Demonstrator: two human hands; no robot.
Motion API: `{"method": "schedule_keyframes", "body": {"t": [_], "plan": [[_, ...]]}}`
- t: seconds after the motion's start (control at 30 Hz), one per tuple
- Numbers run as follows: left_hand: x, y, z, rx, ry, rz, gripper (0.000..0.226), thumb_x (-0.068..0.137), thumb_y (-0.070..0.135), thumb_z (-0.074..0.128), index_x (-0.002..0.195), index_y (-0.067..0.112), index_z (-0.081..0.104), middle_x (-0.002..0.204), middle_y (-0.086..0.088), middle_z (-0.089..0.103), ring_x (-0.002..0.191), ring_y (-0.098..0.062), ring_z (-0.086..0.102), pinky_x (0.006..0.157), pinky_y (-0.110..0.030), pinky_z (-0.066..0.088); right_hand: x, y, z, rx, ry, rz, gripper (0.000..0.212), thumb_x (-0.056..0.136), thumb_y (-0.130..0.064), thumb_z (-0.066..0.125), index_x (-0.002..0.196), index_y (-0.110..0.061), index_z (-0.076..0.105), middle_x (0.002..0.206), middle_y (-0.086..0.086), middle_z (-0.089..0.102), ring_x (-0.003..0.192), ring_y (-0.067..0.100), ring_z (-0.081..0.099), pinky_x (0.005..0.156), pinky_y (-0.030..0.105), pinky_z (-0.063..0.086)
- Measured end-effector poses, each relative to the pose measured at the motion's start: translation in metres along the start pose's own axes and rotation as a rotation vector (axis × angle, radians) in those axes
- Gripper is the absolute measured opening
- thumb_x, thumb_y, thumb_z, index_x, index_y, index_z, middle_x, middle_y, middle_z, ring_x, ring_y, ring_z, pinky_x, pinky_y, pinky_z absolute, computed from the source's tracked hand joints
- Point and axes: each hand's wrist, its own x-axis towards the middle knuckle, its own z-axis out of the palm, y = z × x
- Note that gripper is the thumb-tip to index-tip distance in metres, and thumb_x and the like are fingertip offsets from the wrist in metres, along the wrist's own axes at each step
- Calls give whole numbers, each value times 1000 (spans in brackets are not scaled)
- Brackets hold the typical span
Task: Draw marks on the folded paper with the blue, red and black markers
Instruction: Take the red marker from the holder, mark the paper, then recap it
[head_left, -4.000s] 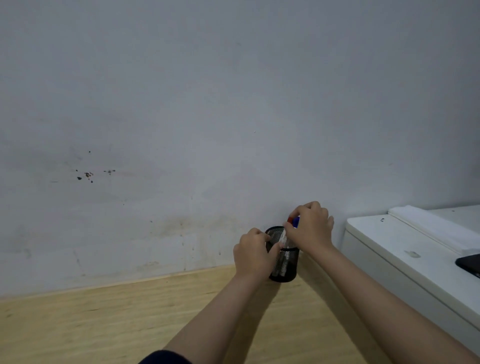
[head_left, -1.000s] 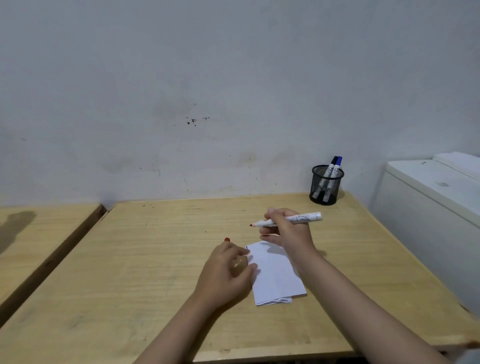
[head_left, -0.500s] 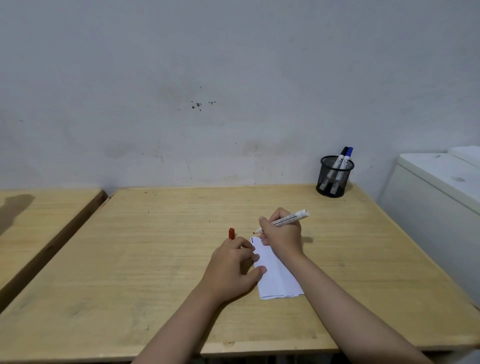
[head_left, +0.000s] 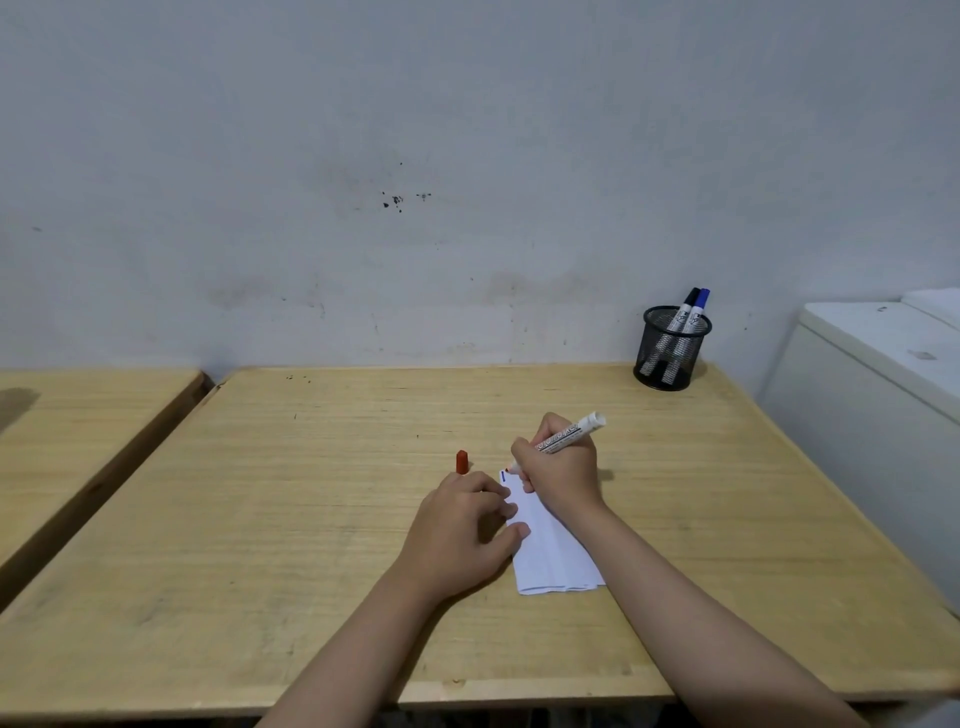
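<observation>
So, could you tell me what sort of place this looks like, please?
Probably a plain study or classroom corner: bare wooden desks pushed against a scuffed white wall, with a black mesh pen holder of markers at the back.

We find no text we can actually read. The red marker (head_left: 568, 435), gripped in the right hand (head_left: 558, 467), has a line of dark outlined lettering along its white barrel, but it sits tilted and partly under the fingers, so we can't make out the letters. The black marker (head_left: 682, 312) and blue marker (head_left: 696, 313) in the mesh pen cup (head_left: 670, 349) carry small dark print on their white barrels, too small for us to read. The folded paper (head_left: 553, 551) has a short blue mark at its far left corner; we see a stroke, not a letter.
</observation>
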Motion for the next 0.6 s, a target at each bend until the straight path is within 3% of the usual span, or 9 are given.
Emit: {"method": "schedule_keyframes", "body": {"t": [0.17,0.33,0.5,0.6], "plan": [[0,1,0,-7,4,-6,31,75,46,60,91,22,71,103,13,65,95,-12,53,84,-34,47,2,3,2,-35,-11,-1,28,70,-14,63,52,-20,42,51,13,59,50,21,68,55,46,57],[0,1,1,-2,13,-7,29,75,45,61,89,22,71,101,13,66,93,-13,54,82,-35,47,4,1,2,-48,-22,21,25,70,-11,62,55,-16,41,52,12,58,47,16,67,50,36,52],[-1,2,1,4,20,-8,27,75,45,61,88,23,71,99,14,66,91,-12,53,80,-35,48,7,0,1,-76,-56,44,25,71,-9,63,58,-13,41,53,11,54,35,9,54,43,25,45],[0,1,1,15,21,-8,28,75,45,61,89,24,71,100,14,66,92,-12,53,80,-34,48,7,1,2,-65,-31,55,27,71,-10,63,56,-15,41,52,10,55,37,14,55,43,25,43]]}}
